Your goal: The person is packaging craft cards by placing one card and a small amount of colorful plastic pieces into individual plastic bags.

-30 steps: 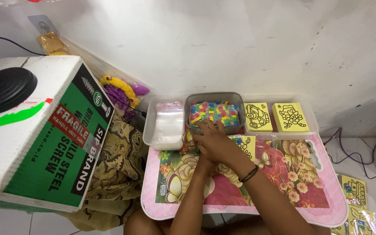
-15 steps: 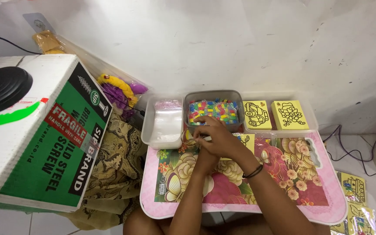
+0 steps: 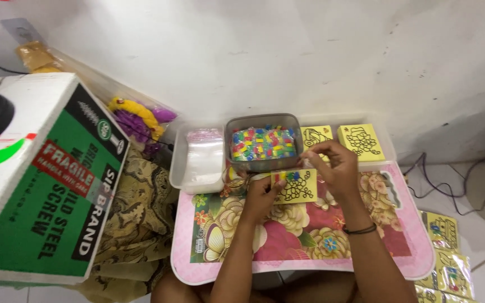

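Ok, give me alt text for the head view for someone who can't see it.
Left hand steadies a yellow card on a pink floral tray table while the right hand pinches something tiny above it. Behind sits a tub of coloured pieces; a green-and-white carton stands to the left.

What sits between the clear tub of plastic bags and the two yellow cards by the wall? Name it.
In the head view, a grey tub of coloured beads sits between the bag tub and yellow cards.
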